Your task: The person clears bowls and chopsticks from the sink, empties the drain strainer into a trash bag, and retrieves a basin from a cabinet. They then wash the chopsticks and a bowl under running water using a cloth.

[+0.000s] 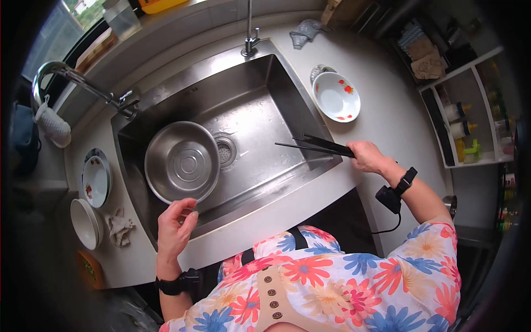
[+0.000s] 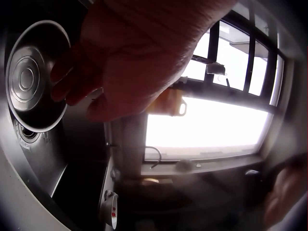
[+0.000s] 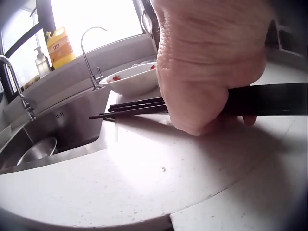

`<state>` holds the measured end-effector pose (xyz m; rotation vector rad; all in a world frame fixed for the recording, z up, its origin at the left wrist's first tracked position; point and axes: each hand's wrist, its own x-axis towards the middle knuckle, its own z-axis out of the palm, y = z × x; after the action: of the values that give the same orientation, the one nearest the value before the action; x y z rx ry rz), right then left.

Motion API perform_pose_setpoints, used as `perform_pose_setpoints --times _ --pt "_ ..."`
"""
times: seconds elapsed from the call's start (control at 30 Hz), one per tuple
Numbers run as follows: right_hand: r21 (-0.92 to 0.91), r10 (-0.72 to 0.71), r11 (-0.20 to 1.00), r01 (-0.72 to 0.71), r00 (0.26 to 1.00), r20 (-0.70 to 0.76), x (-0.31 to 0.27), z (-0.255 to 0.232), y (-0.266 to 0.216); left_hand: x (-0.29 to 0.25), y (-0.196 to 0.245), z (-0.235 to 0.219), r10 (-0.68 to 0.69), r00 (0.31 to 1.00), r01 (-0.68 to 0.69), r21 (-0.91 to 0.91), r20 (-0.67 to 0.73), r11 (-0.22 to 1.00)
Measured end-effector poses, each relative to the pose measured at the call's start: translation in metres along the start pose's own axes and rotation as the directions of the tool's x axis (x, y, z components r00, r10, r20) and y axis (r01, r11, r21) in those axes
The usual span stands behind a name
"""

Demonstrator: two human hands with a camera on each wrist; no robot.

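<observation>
My right hand (image 1: 366, 157) grips a bundle of black chopsticks (image 1: 326, 147) at the sink's right front corner. Their thin ends fan out a little over the basin of the sink. In the right wrist view, the chopsticks (image 3: 137, 107) point left, low over the white counter, and their thick ends stick out behind the hand. My left hand (image 1: 176, 227) is at the front left of the sink, fingers loosely bent and holding nothing. Close by its fingertips is the rim of a round steel basin (image 1: 166, 171), which sits in the sink beside the drain.
On the counter right of the steel sink (image 1: 260, 127) stands a white flowered bowl (image 1: 336, 94). Flowered dishes (image 1: 95, 185), white bowls (image 1: 83, 224) and a crumpled cloth (image 1: 119, 227) lie on the left. Two faucets, one large (image 1: 83, 83), one slim (image 1: 249, 44), rise behind.
</observation>
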<state>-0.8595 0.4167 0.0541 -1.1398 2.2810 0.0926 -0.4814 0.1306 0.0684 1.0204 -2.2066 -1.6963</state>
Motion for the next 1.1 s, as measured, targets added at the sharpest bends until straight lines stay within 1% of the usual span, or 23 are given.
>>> perform_pose_setpoints --times 0.07,0.1,0.13,0.17,0.2,0.27,0.3,0.33,0.4,0.43,0.47,0.5,0.53,0.6,0.63,0.67,0.7,0.73,0.83,0.97,1.03,1.07,1.1 --pt "0.136 -0.161 0.977 0.165 0.986 -0.041 0.013 -0.02 -0.057 0.013 -0.001 0.004 0.053 0.997 -0.05 -0.042 0.065 0.998" --pt "0.224 -0.191 0.957 0.182 0.981 0.02 0.017 -0.038 -0.096 0.021 0.002 0.006 -0.004 0.996 0.02 -0.169 0.093 0.985" --pt "0.245 -0.342 0.911 0.332 0.94 -0.003 0.032 -0.037 -0.119 0.029 0.007 0.007 -0.051 0.991 0.087 -0.294 0.128 0.952" --pt "0.247 -0.396 0.895 0.372 0.917 0.05 0.041 -0.045 -0.154 0.036 0.015 0.007 0.007 0.994 0.041 -0.427 0.111 0.903" --pt "0.242 -0.527 0.826 0.509 0.85 0.012 0.051 -0.045 -0.185 0.044 0.022 0.005 0.069 0.994 -0.011 -0.548 0.085 0.837" --pt "0.232 -0.63 0.761 0.607 0.776 0.037 0.076 -0.037 -0.246 0.056 0.027 -0.003 0.153 0.988 -0.105 -0.781 -0.013 0.615" --pt "0.252 -0.685 0.703 0.666 0.728 -0.013 0.087 -0.029 -0.274 0.059 0.032 -0.01 0.17 0.98 -0.181 -0.821 -0.104 0.542" --pt "0.314 -0.7 0.675 0.668 0.714 -0.016 0.104 -0.017 -0.298 0.061 0.039 -0.02 0.093 0.972 -0.234 -0.842 -0.217 0.486" --pt "0.373 -0.745 0.612 0.698 0.666 -0.025 0.13 0.003 -0.337 0.068 0.021 -0.047 0.007 0.948 -0.28 -0.82 -0.319 0.5" --pt "0.366 -0.772 0.57 0.736 0.632 -0.066 0.141 0.012 -0.354 0.072 0.015 -0.054 0.025 0.919 -0.356 -0.799 -0.394 0.485" --pt "0.357 -0.797 0.528 0.77 0.595 -0.107 0.151 0.019 -0.365 0.076 0.007 -0.058 0.023 0.91 -0.372 -0.791 -0.414 0.485" --pt "0.302 -0.807 0.562 0.77 0.591 -0.005 0.151 0.01 -0.373 0.08 -0.003 -0.061 0.041 0.892 -0.396 -0.735 -0.45 0.551" --pt "0.236 -0.836 0.542 0.807 0.547 0.046 0.161 0.006 -0.376 0.084 -0.014 -0.062 0.058 0.875 -0.412 -0.676 -0.481 0.612" --pt "0.144 -0.851 0.507 0.85 0.52 -0.07 0.183 -0.016 -0.373 0.09 -0.036 -0.056 0.05 0.853 -0.382 -0.556 -0.52 0.738" --pt "0.054 -0.741 0.657 0.752 0.657 -0.139 0.183 -0.038 -0.374 0.093 -0.047 -0.053 0.037 0.852 -0.356 -0.527 -0.522 0.772" --pt "0.054 -0.669 0.686 0.726 0.657 -0.347 0.192 -0.051 -0.373 0.096 -0.06 -0.049 0.022 0.851 -0.328 -0.5 -0.524 0.801" --pt "-0.001 -0.629 0.68 0.733 0.583 -0.514 0.192 -0.066 -0.376 0.098 -0.068 -0.044 0.005 0.859 -0.312 -0.516 -0.511 0.798" --pt "-0.087 -0.668 0.627 0.774 0.478 -0.57 0.199 -0.074 -0.38 0.101 -0.076 -0.039 -0.009 0.869 -0.295 -0.531 -0.495 0.795" --pt "-0.175 -0.694 0.618 0.767 0.427 -0.58 0.212 -0.079 -0.395 0.106 -0.085 -0.034 -0.018 0.901 -0.258 -0.567 -0.434 0.782" --pt "-0.241 -0.689 0.679 0.693 0.488 -0.536 0.216 -0.092 -0.403 0.108 -0.083 -0.037 -0.014 0.919 -0.202 -0.501 -0.394 0.841" --pt "-0.294 -0.655 0.744 0.599 0.57 -0.495 0.217 -0.096 -0.407 0.109 -0.081 -0.038 -0.035 0.92 -0.179 -0.498 -0.391 0.849" --pt "-0.295 -0.656 0.744 0.6 0.569 -0.496 0.218 -0.095 -0.404 0.108 -0.08 -0.039 -0.034 0.919 -0.18 -0.496 -0.392 0.849" --pt "-0.229 -0.617 0.773 0.591 0.618 -0.487 0.22 -0.092 -0.397 0.106 -0.079 -0.041 -0.056 0.925 -0.163 -0.525 -0.377 0.835"
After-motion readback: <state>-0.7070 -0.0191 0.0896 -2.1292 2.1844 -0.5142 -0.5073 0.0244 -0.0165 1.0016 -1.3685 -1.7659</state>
